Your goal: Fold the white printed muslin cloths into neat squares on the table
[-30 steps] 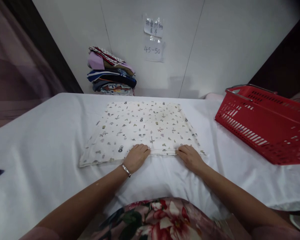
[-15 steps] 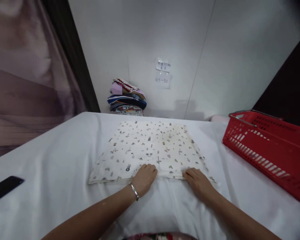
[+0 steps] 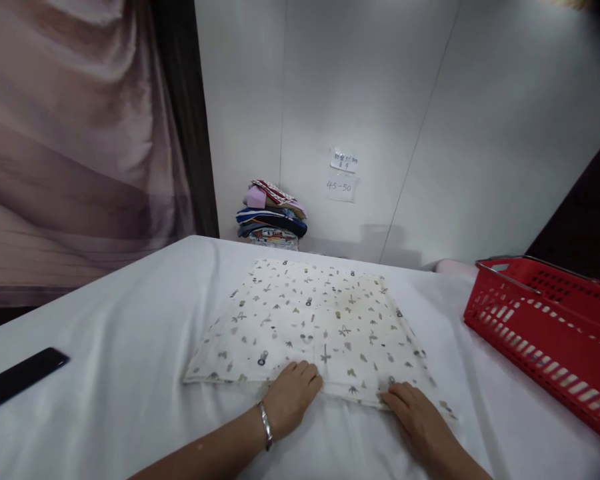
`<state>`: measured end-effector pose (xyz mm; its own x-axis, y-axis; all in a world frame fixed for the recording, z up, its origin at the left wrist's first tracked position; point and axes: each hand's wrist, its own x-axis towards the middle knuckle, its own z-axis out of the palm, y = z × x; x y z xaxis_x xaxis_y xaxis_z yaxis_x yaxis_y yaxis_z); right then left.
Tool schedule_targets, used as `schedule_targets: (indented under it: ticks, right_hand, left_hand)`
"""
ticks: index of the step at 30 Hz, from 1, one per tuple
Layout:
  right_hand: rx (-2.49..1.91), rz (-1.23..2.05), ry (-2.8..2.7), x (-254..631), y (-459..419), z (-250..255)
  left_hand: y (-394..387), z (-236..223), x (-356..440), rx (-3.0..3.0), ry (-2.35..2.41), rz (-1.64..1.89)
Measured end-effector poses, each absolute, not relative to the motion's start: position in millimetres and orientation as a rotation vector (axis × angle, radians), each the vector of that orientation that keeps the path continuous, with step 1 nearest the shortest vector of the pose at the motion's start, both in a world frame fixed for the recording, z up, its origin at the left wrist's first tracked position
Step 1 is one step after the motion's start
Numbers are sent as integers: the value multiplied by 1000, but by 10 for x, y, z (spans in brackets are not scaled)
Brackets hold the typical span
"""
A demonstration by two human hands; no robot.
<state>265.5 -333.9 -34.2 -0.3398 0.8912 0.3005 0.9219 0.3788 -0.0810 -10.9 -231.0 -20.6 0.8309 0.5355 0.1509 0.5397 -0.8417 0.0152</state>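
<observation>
A cream cloth [image 3: 300,323] with small grey and brown printed figures lies folded flat on the white-covered table, its near edge showing more than one layer. My left hand [image 3: 294,397], with a silver bracelet at the wrist, is closed on that near edge around the middle, fingertips curled on the fabric. Farther right along the same edge, my right hand [image 3: 415,413] pinches the cloth near its right corner. Thumbs of both hands are mostly hidden.
A red plastic basket [image 3: 545,333] with a metal handle stands at the right. On the left lies a black phone-like object [image 3: 23,377]. Behind the table, folded fabrics [image 3: 273,217] are stacked against a wall with paper labels [image 3: 341,185]. A pinkish curtain [image 3: 75,147] hangs at left.
The view has tilted up and shifted left, so everything sits lower and farther right. Both hands stay at the cloth's near edge; the cloth looks much the same.
</observation>
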Motion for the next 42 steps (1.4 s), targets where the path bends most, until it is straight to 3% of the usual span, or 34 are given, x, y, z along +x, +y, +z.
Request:
schedule_targets:
  ticks: [7, 17, 25, 33, 38, 42]
  right_hand:
    - [-1578, -212, -2276, 2592, -3306, -401]
    - [-1604, 27, -2290, 2555, -3290, -372]
    - [-1540, 39, -2417, 2271, -3129, -280]
    - [-1517, 336, -2413, 2170, -3099, 8]
    - [-1415, 259, -2422, 2295, -2704, 19]
    - [-1712, 239, -2437, 2639, -2166, -141]
  left_hand:
    - [-2284, -287, -2, -2967, -855, -374]
    - [-2296, -347, -46, -2959, -775, -455]
    - [-2321, -419, 28, -2951, -711, -550]
    - [-2308, -523, 16, -2972, -728, -661]
    - [-2301, -569, 15, -3002, -734, -692]
    - [-2257, -638, 17, -2948, -726, -734]
